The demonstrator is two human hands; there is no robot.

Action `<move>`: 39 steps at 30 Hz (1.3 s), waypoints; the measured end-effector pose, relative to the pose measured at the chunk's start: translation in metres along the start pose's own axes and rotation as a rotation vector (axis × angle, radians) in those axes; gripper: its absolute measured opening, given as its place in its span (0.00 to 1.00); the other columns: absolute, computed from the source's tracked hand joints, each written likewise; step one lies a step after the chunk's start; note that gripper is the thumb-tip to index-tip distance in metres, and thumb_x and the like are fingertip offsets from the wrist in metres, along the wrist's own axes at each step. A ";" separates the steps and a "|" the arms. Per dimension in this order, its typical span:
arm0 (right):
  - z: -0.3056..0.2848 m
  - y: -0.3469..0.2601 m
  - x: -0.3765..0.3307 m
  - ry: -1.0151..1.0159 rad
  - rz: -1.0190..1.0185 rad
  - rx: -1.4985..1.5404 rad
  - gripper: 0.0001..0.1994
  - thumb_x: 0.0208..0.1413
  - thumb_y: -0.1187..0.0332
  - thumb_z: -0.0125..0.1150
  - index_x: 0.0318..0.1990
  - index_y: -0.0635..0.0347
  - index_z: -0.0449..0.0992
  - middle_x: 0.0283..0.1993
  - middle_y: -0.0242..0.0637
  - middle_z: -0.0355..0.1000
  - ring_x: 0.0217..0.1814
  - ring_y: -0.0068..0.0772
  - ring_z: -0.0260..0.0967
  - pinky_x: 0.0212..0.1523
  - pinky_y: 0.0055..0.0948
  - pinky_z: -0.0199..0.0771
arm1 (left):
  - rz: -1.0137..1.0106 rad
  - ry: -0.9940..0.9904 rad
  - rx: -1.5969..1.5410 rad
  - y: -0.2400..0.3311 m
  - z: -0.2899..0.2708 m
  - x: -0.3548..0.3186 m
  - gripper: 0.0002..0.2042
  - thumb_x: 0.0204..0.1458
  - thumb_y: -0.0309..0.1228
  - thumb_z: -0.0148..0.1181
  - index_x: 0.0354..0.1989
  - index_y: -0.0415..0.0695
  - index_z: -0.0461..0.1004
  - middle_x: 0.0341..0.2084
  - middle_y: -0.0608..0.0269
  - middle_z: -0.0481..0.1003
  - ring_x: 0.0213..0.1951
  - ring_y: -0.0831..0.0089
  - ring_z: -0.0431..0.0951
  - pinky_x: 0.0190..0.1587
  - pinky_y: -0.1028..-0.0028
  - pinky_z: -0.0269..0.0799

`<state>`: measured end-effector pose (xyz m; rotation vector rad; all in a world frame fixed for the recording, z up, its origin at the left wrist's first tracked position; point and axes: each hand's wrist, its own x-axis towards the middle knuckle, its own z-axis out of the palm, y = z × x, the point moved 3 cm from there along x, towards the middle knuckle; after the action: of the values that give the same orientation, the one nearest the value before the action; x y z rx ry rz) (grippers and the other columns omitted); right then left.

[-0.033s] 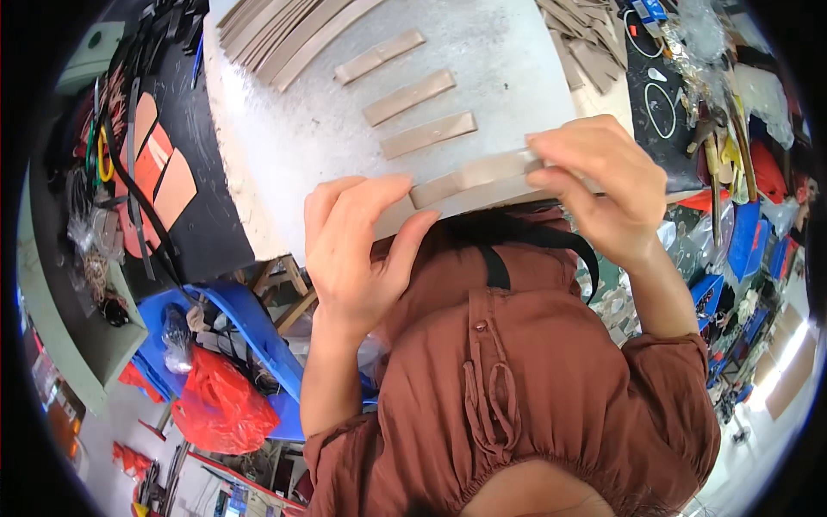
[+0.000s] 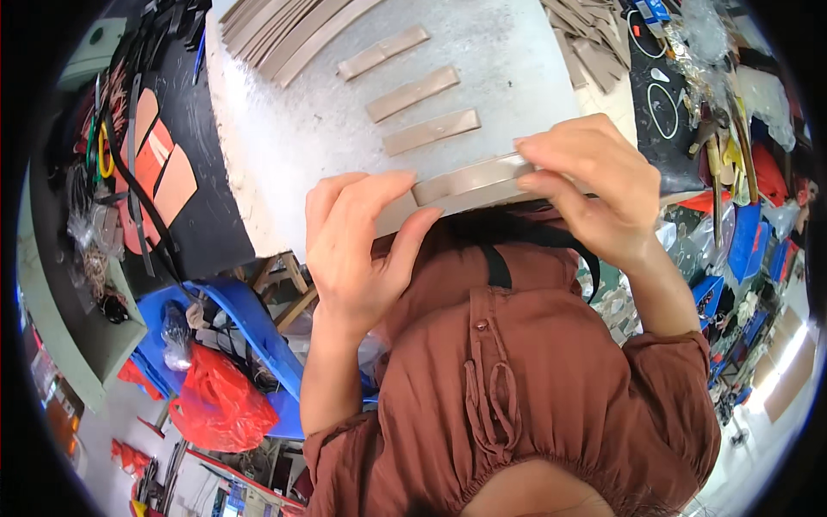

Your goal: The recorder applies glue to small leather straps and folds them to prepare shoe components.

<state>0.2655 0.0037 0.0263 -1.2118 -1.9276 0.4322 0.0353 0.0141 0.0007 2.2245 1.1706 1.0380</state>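
Holding a long tan leather strip point(image 2: 469, 179) at the near edge of the white desk point(image 2: 284, 129), you have your left hand point(image 2: 362, 250) pinched on its left end, thumb under and fingers over, and your right hand point(image 2: 594, 185) closed in a fingertip grip on its right end. Three shorter tan strips point(image 2: 412, 93) lie apart further up the desk, with a fan of longer strips point(image 2: 289, 30) near the far edge.

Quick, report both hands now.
Left hand: shut on the taupe strip, left end.
Right hand: shut on the same strip, right end.
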 end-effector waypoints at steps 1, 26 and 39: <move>0.007 0.001 0.000 -0.003 -0.028 0.017 0.15 0.41 0.78 0.75 0.40 0.60 0.84 0.36 0.36 0.81 0.36 0.38 0.78 0.39 0.31 0.73 | -0.004 0.000 -0.017 -0.001 0.000 0.001 0.20 0.37 0.22 0.77 0.42 0.41 0.78 0.37 0.61 0.81 0.36 0.60 0.77 0.41 0.66 0.71; 0.024 0.007 -0.004 -0.041 -0.012 0.040 0.24 0.42 0.76 0.76 0.51 0.60 0.81 0.34 0.33 0.80 0.35 0.35 0.76 0.39 0.31 0.75 | -0.038 0.024 -0.052 -0.003 0.002 -0.002 0.18 0.38 0.22 0.77 0.41 0.44 0.80 0.35 0.65 0.82 0.35 0.64 0.78 0.40 0.68 0.69; 0.024 0.004 -0.003 -0.104 -0.123 -0.054 0.16 0.41 0.77 0.70 0.42 0.57 0.83 0.37 0.32 0.80 0.37 0.34 0.77 0.40 0.31 0.74 | 0.017 0.040 -0.044 -0.004 0.004 -0.004 0.17 0.38 0.21 0.75 0.40 0.45 0.81 0.34 0.65 0.81 0.34 0.65 0.77 0.40 0.68 0.69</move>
<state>0.2496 0.0059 0.0077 -1.1161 -2.1020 0.3872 0.0344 0.0135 -0.0059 2.1923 1.1369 1.1095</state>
